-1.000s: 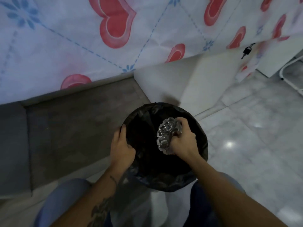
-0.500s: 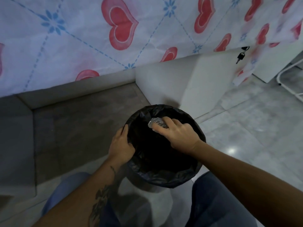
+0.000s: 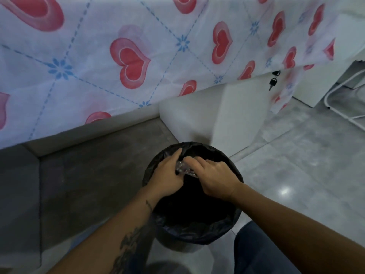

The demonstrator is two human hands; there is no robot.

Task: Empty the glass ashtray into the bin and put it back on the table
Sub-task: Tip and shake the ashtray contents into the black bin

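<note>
Nearest, two forearms are seen reaching forward over the bin [image 3: 197, 232] — a round bin lined with a black bag, standing on the floor. Above its opening, the glass ashtray [image 3: 184, 170] is held between both hands: the left hand [image 3: 167, 175] is closed around its left side, the right hand [image 3: 214, 177] is curled over its right side. Beyond, a heart-printed tablecloth [image 3: 128, 56] is draped — two keys [image 3: 273, 81] hang at its edge.
</note>
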